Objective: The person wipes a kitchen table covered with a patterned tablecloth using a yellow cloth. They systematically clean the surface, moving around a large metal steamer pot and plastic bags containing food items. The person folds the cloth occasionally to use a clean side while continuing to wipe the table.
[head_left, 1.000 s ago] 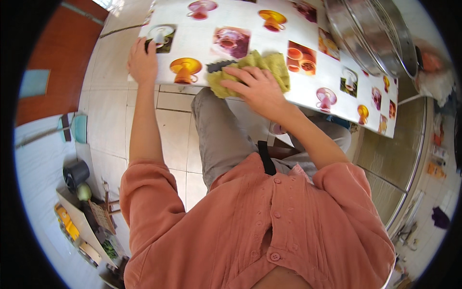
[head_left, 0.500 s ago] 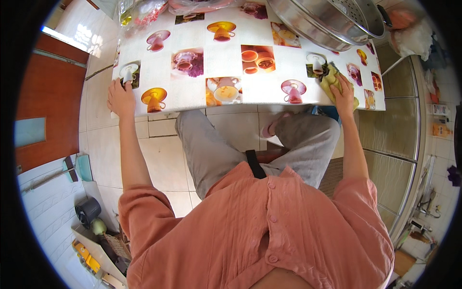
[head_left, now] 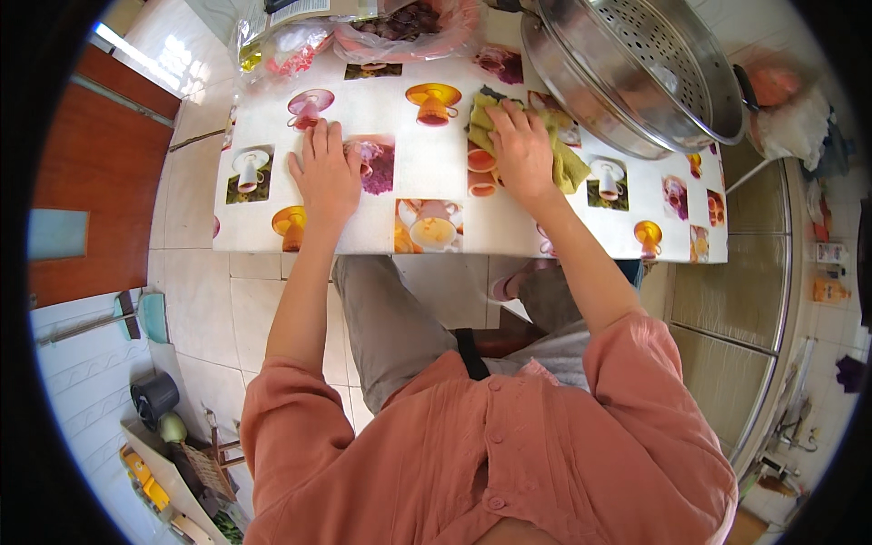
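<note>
A white tablecloth (head_left: pixel 354 222) printed with cups covers the table. My right hand (head_left: pixel 522 154) presses a crumpled yellow-green cloth (head_left: pixel 569 166) onto it, right of the middle, with the fingers over the cloth's upper part. The cloth spreads out on both sides of the hand. My left hand (head_left: pixel 327 177) lies flat on the tablecloth, left of the middle, its fingers apart and holding nothing. Just beyond the right hand stands a large steel steamer pot (head_left: pixel 599 109) with a perforated tray (head_left: pixel 647 41) at its top.
At the table's back lie a pink bowl in clear plastic with dark fruit (head_left: pixel 409 27) and a plastic bag with red bits (head_left: pixel 295 54). Cabinets (head_left: pixel 731 282) stand to the right. A wooden door (head_left: pixel 95 173) is on the left. My legs are under the table's front edge.
My right hand has moved left and farther in across the table with the cloth. My left hand has left the table's left front corner and moved inward. The view has tilted up slightly.
</note>
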Available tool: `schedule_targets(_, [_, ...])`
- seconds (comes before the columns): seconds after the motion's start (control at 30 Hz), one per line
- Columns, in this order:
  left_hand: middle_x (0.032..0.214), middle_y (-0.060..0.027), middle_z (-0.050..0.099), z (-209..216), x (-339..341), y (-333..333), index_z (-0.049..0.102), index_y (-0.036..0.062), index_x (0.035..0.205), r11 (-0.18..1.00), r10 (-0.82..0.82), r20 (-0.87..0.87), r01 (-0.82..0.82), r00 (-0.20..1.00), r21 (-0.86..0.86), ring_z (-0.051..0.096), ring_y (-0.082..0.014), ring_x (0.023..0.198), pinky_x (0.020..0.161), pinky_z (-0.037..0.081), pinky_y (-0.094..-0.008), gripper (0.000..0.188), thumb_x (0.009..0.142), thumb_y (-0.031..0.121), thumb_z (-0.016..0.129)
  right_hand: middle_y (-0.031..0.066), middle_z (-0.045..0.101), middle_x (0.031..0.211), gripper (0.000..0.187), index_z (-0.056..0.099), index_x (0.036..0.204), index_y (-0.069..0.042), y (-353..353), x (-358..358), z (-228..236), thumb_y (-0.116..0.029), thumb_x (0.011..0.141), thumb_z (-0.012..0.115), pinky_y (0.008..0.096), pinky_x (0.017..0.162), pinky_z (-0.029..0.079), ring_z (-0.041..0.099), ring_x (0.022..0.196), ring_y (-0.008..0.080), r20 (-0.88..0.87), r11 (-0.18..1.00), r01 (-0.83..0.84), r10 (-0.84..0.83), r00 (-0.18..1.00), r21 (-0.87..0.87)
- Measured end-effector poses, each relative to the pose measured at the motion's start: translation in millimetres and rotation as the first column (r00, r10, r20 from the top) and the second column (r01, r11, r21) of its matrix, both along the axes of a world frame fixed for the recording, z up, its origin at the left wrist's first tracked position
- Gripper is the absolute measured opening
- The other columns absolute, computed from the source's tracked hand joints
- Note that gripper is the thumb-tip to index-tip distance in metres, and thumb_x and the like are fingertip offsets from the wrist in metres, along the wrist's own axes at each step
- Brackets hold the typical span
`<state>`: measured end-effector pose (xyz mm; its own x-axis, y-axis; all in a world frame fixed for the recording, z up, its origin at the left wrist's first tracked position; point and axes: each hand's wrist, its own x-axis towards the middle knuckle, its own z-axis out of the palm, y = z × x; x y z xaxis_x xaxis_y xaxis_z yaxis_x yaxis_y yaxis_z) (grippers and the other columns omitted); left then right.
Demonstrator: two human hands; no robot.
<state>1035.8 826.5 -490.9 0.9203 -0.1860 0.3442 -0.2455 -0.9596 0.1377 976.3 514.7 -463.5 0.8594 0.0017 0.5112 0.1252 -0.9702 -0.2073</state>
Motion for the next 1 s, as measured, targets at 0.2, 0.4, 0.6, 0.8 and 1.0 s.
schedule_targets(0.2, [0.16,-0.0116,0.045,7.3,-3.3,-0.6,0.052,0.0079,0.148,1.0,-0.008,0.001,0.008,1.0,-0.003,0.037,-0.0326,0.151,0.119,0.025,-0.063,0.052,0.105,0.038,0.053,0.0141,0.061,0.139,0.035,0.062,0.132,-0.01,-3.4,105.2,-5.8,-0.014,0.097,0.065,0.0505,0.104,0.047,0.057,0.119,0.042,-0.047,0.987,0.157,-0.156,0.987,0.031])
schedule_targets(0.4, [0.161,-0.0112,0.044,14.5,-6.1,-2.8,0.051,0.0081,0.149,0.999,0.003,-0.045,-0.004,0.999,-0.032,0.036,-0.0327,0.151,0.12,0.022,-0.0633,0.051,0.105,0.034,0.054,0.018,0.055,0.136,0.056,0.056,0.129,-0.007,-15.6,181.3,-7.0,-0.012,0.08,0.083,0.0528,0.096,0.052,0.06,0.12,0.0431,-0.1,0.939,0.307,-0.295,0.95,0.152])
schedule_targets(0.6, [0.161,-0.0119,0.044,19.0,-6.4,-6.7,0.052,0.0084,0.149,1.0,-0.018,-0.05,0.017,0.999,-0.018,0.035,-0.0332,0.152,0.121,0.022,-0.064,0.052,0.104,0.036,0.054,0.0184,0.056,0.135,0.05,0.059,0.127,-0.005,-28.2,188.1,-8.2,-0.022,0.084,0.08,0.0506,0.1,0.052,0.057,0.123,0.043,-0.136,0.954,0.296,-0.287,0.948,0.051])
schedule_targets(0.8, [0.161,-0.0105,0.044,9.3,-2.2,-4.4,0.051,0.0111,0.15,1.0,0.013,-0.034,-0.012,0.999,0.016,0.036,-0.0314,0.152,0.121,0.023,-0.0626,0.053,0.104,0.038,0.053,0.0099,0.063,0.133,0.032,0.066,0.122,-0.011,1.6,129.2,-15.1,-0.025,0.094,0.069,0.0523,0.102,0.05,0.058,0.123,0.0359,-0.08,0.99,0.142,-0.142,0.987,-0.006])
schedule_targets(1.0, [0.158,-0.0094,0.047,4.8,1.5,-1.7,0.051,0.0133,0.151,0.999,0.006,-0.005,-0.006,1.0,0.033,0.039,-0.0313,0.149,0.12,0.025,-0.0603,0.053,0.105,0.039,0.053,-0.0001,0.065,0.141,0.035,0.067,0.126,-0.015,-35.1,14.6,1.4,-0.025,0.093,0.071,0.0505,0.102,0.049,0.06,0.124,0.0279,-0.044,0.997,-0.05,0.053,0.998,0.064])
